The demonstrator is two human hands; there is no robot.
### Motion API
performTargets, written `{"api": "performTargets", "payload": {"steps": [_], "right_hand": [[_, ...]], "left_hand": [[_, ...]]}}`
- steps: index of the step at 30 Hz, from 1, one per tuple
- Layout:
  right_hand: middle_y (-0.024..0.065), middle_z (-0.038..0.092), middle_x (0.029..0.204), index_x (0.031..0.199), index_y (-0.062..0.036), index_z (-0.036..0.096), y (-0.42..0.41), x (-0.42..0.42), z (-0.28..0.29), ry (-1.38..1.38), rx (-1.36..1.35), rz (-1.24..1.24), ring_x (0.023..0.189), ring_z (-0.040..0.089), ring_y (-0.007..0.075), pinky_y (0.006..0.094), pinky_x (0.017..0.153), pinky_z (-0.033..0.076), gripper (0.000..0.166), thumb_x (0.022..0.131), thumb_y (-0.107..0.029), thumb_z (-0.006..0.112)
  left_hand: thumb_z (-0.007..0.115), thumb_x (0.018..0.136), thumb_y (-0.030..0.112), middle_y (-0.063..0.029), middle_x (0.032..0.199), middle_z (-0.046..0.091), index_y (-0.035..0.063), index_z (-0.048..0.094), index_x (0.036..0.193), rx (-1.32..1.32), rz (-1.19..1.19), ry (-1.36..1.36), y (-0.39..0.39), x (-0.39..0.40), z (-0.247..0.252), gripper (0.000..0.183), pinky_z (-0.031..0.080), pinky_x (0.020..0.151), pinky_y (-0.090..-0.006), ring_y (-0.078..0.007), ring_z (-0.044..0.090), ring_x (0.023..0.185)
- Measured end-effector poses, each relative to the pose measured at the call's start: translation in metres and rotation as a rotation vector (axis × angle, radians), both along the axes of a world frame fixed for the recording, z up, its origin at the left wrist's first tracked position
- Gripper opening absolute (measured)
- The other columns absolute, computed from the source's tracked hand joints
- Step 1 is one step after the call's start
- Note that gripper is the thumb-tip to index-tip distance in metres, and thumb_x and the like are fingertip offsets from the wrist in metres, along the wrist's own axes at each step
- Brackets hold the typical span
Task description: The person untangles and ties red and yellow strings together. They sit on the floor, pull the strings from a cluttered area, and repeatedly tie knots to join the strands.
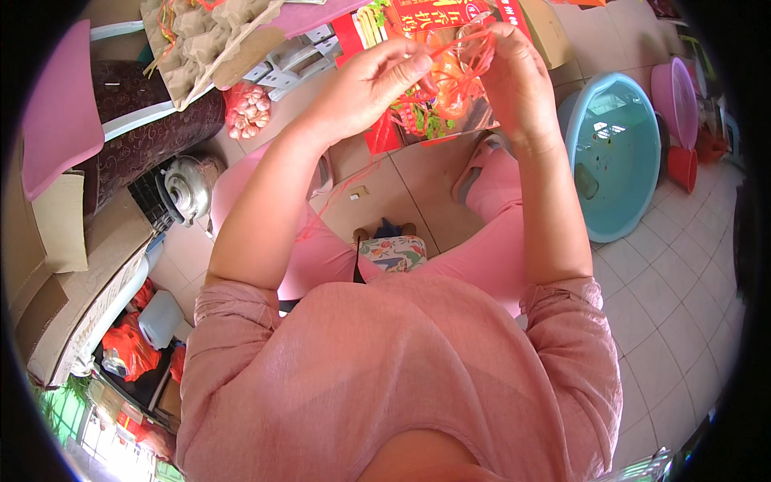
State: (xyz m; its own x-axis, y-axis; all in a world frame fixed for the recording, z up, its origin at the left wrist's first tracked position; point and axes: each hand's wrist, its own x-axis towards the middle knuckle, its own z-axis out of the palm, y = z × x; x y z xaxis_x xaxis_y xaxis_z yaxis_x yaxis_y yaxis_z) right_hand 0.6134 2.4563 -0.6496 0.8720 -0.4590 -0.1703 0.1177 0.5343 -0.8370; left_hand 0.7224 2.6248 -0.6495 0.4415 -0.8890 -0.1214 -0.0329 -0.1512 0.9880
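Red plastic string (479, 57) stretches in a loose bundle between my two hands, in front of my knees. The thumb and fingers of my left hand (376, 81) pinch one part of it. My right hand (519, 75) grips the looped strands at the other side, with some fingertips hidden. Thin strands trail down from the left hand towards my left thigh. Below both hands is a printed cardboard box (415, 15) with food pictures and writing. Its printed reds blend with the string, so the string's exact outline is hard to tell.
A blue basin of water (620, 199) stands at the right, near a pink basin (659, 90) and a red bucket (682, 169). At the left are a metal kettle (191, 184), garlic in a net bag (248, 111) and egg trays (202, 36) on a chair (66, 114).
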Motion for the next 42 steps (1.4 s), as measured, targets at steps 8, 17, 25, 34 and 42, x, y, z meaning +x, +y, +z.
{"api": "performTargets", "payload": {"steps": [8, 17, 25, 34, 42], "right_hand": [[0.0046, 0.059, 0.09, 0.107, -0.0045, 0.054, -0.029, 0.003, 0.0, -0.121, 0.177, -0.122, 0.079, 0.057, 0.016, 0.031, 0.07, 0.05, 0.029, 0.092, -0.027, 0.045], [0.0053, 0.062, 0.084, 0.096, -0.0034, 0.057, -0.063, -0.001, 0.01, -0.234, 0.395, -0.199, 0.076, 0.059, 0.0174, 0.0323, 0.072, 0.05, 0.025, 0.09, -0.019, 0.039], [0.0117, 0.064, 0.098, 0.1, -0.003, 0.057, -0.08, -0.007, 0.008, -0.307, 0.386, -0.114, 0.093, 0.06, 0.0245, 0.0512, 0.092, 0.045, 0.024, 0.086, -0.019, 0.047], [0.0168, 0.066, 0.087, 0.092, -0.0101, 0.045, -0.064, -0.005, 0.012, 0.049, 0.363, 0.329, 0.031, 0.022, 0.0027, 0.017, 0.031, 0.02, 0.013, 0.095, -0.02, 0.038], [-0.0054, 0.045, 0.063, 0.11, -0.005, 0.053, -0.049, 0.001, 0.017, 0.254, -0.163, 0.4, 0.049, 0.033, 0.002, 0.0176, 0.045, 0.025, 0.034, 0.088, -0.03, 0.059]], "left_hand": [[0.052, 0.094, 0.03, -0.007, 0.11, 0.055, 0.0032, 0.047, 0.12, 0.077, -0.065, -0.02, -0.006, -0.001, -0.022, 0.038, 0.043, 0.088, -0.0287, -0.0141, 0.053, 0.103], [0.06, 0.089, 0.032, -0.0074, 0.091, 0.053, 0.0044, 0.042, 0.125, 0.146, -0.107, 0.011, -0.015, -0.032, -0.042, 0.049, 0.043, 0.065, -0.0241, -0.0098, 0.048, 0.077], [0.033, 0.099, 0.039, 0.008, 0.056, 0.02, 0.005, 0.056, 0.103, -0.257, -0.232, 0.859, -0.002, 0.023, 0.012, 0.041, 0.017, 0.038, -0.018, -0.0025, 0.019, 0.045], [0.036, 0.096, 0.045, 0.0077, 0.057, 0.019, 0.0151, 0.036, 0.136, -0.534, 0.346, 0.778, 0.032, 0.064, 0.036, 0.05, 0.014, 0.039, -0.0187, -0.0032, 0.015, 0.044], [0.035, 0.096, 0.045, 0.007, 0.057, 0.02, 0.0166, 0.032, 0.14, -0.559, 0.409, 0.66, 0.042, 0.068, 0.038, 0.052, 0.015, 0.041, -0.0189, -0.0037, 0.016, 0.046]]}}
